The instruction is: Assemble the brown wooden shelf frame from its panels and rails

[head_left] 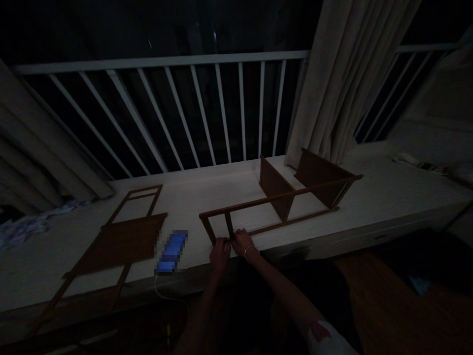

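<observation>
A dark wooden frame (281, 197) with two upright panels lies on a pale window ledge (207, 190). Both hands meet at its near left corner. My left hand (219, 256) curls its fingers around the bottom of a short post there. My right hand (243, 242), with a bracelet on the wrist, pinches the same post from the right. The room is very dim, so what lies between the fingers stays hidden.
A second flat wooden frame panel (118, 241) lies on the ledge to the left. A lit phone (172, 251) with a white cable rests beside it. White railing bars (192, 113) and curtains (343, 74) stand behind the ledge. Crumpled cloth (25, 227) sits far left.
</observation>
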{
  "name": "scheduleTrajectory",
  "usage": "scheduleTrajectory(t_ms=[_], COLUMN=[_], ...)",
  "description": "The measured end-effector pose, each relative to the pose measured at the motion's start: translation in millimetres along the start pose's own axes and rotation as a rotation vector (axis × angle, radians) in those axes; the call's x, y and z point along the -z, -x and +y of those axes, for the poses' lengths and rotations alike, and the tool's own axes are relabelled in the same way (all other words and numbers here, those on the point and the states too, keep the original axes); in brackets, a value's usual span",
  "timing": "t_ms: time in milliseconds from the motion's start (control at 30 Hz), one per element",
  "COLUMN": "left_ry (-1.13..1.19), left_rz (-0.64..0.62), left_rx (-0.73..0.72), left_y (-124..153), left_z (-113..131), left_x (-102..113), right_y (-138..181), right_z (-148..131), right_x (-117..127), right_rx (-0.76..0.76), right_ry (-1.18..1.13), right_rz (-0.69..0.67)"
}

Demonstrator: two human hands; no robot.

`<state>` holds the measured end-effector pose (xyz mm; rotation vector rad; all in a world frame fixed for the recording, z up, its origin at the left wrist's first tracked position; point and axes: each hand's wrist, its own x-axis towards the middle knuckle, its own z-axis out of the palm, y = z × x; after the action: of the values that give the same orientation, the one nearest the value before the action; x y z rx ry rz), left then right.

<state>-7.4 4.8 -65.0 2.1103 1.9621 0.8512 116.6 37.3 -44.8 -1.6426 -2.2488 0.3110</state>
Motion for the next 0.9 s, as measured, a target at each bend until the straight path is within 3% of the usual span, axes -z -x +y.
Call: scheduleTrajectory(t_ms=[367, 500, 667, 733, 800, 900], left_ry=[-0.019, -0.004, 0.129, 0.187, 0.225, 0.332], left_rz=[-0.044, -0.112, -0.107, -0.101, -0.069, 0.123], left_rx=[-0.033, -0.096, -0.159, -0.116, 0.027, 0.243], left_y=[0, 0, 13, 18, 17, 1], left_z=[0, -3, -4, -12, -27, -64], left_x=[6, 18, 44, 60, 80, 116], right_y=[0, 1, 0, 0, 0, 0], right_z=[0, 1, 2, 2, 3, 4], right_x=[1, 1, -1, -1, -2, -4], right_rx=[0.003, -0.016, -0.015, -0.010, -0.008, -0.013], right_ry=[0.001, -0.008, -0.020, -0.024, -0.027, -0.026], right_rz=[0.013, 0.020, 0.019, 0.020, 0.022, 0.032])
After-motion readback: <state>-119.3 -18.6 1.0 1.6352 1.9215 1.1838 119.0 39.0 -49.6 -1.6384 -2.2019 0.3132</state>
